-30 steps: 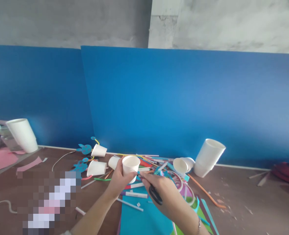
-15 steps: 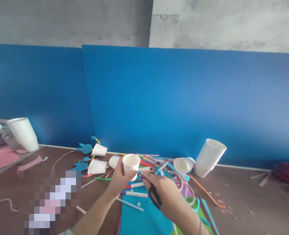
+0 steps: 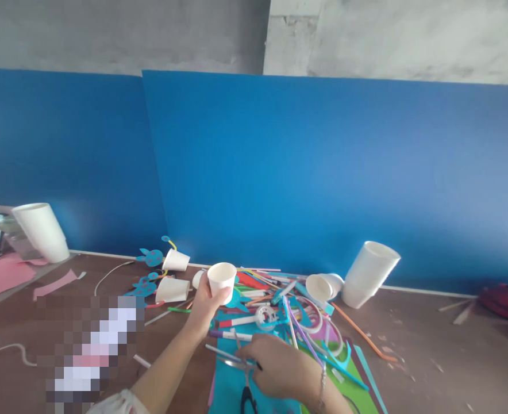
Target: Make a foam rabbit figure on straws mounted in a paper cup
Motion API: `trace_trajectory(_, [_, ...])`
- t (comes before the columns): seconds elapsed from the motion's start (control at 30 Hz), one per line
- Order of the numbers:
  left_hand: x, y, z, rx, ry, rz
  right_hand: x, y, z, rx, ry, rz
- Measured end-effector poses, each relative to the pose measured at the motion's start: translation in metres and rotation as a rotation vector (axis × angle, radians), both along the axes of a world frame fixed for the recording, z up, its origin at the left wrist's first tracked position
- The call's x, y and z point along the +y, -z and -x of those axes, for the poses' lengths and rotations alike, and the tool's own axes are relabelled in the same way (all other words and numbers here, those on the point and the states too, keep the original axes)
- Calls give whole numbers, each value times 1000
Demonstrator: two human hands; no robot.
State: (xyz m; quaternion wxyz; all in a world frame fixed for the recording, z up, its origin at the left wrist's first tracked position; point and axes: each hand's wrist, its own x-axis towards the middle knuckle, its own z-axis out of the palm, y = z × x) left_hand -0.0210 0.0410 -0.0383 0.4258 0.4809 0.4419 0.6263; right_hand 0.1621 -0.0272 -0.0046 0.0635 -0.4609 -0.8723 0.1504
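Observation:
My left hand is wrapped round a white paper cup, held upright with its mouth up, above the craft supplies. My right hand is low over blue paper, its fingers closed at the middle of a pair of scissors. The blades are spread apart and the black handle points toward me. Part of the scissors is hidden by my fingers. Just beyond this hand lie a roll of clear tape and several markers.
Straws and paper scraps cover the middle. Two cups with blue paper animal shapes lie at left. A tilted stack of cups stands right, near lying cups. A blue panel rises behind the table.
My right hand has moved down and toward me with the scissors, away from the cup. The cup in my left hand has shifted slightly left and up.

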Motion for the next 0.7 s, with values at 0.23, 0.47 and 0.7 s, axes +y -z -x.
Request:
trace_trajectory(0.23, [1, -4, 3, -20, -1, 20, 38, -8, 5, 25, 182, -126])
trace_trajectory(0.47, [3, -10, 8, -146, -61, 55, 76, -10, -26, 36, 334, -159])
trace_trajectory(0.7, [1, -20, 10, -250, 6, 110, 75, -18, -57, 138, 369, -87])
